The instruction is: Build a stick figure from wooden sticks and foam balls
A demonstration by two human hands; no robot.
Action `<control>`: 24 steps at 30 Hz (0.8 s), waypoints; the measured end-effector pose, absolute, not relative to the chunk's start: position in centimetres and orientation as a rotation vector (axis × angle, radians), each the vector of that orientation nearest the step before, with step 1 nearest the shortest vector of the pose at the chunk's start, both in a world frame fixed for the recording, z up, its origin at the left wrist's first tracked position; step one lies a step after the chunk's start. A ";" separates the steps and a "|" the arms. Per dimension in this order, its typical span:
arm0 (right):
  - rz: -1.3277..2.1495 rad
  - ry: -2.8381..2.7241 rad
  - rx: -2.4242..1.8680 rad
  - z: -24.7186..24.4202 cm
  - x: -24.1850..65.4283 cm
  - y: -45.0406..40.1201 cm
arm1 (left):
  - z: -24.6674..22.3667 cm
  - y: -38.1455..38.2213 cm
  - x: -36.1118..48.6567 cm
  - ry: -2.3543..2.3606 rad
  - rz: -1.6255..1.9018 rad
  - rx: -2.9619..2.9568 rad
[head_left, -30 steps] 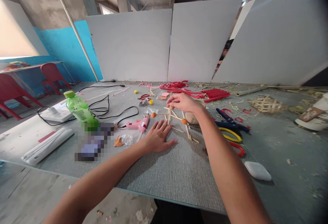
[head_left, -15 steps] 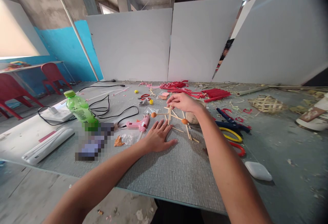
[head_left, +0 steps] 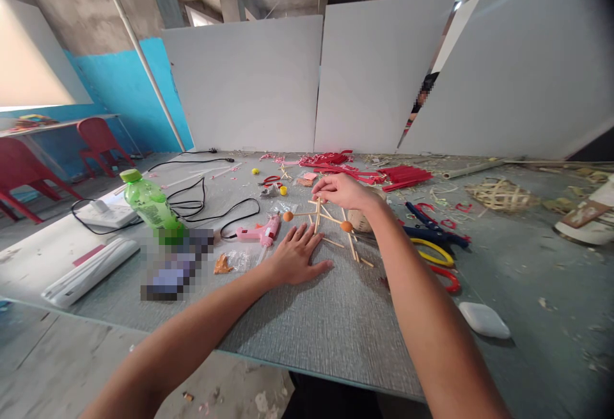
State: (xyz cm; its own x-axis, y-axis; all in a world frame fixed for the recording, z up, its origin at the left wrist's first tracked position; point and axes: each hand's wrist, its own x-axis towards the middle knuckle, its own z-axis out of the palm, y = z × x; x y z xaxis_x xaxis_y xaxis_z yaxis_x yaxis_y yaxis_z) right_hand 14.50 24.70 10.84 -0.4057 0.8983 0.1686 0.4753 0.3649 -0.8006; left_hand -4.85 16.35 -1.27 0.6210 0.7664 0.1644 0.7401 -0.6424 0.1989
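A small frame of thin wooden sticks (head_left: 329, 215) stands on the grey table, with an orange ball (head_left: 288, 216) at its left end and another orange ball (head_left: 346, 226) at its right. My right hand (head_left: 341, 191) pinches the top of the frame between closed fingertips; the exact grip point is partly hidden. Flat on the tabletop, fingers spread, lies my left hand (head_left: 298, 254), its fingertips close to the frame's lower sticks. Behind my right wrist is a roundish brown object (head_left: 361, 219), partly covered.
To the left are a pink glue gun (head_left: 259, 233), a green bottle (head_left: 152, 205), a power strip (head_left: 108, 213) and black cables. Yellow-handled scissors (head_left: 434, 251), a white case (head_left: 484, 320) and red strips (head_left: 405, 176) lie on the right. The table's front edge (head_left: 321, 373) is near me.
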 end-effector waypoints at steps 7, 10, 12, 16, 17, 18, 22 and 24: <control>0.909 -2.019 -1.168 10.9 14.5 24.7 | -1.0 16.2 -4.8 1.287 0.331 2.731; 0.903 -2.017 -1.164 10.7 14.5 24.8 | -1.0 16.2 -4.8 1.286 0.333 2.731; 0.899 -2.018 -1.159 10.6 14.5 24.9 | -1.2 16.3 -4.9 1.283 0.351 2.729; 0.917 -2.021 -1.146 10.6 14.7 25.0 | -1.5 16.4 -4.9 1.269 0.392 2.719; 0.925 -2.019 -1.147 10.6 14.7 24.9 | -1.5 16.4 -4.9 1.268 0.395 2.716; 0.931 -2.016 -1.149 10.7 14.7 24.9 | -1.5 16.4 -4.9 1.267 0.394 2.713; 0.932 -2.014 -1.150 10.7 14.8 24.8 | -1.3 16.3 -4.9 1.271 0.366 2.717; 0.930 -2.014 -1.150 10.8 14.8 24.8 | -1.3 16.3 -4.9 1.272 0.372 2.721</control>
State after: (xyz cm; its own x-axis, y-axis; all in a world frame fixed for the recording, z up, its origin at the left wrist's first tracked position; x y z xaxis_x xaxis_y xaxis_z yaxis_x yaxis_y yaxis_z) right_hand 14.77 24.82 10.75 -0.4190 0.8911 0.1744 0.4449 0.3689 -0.8161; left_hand -4.92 16.33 -1.29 0.6180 0.7672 0.1717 0.7389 -0.6414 0.2067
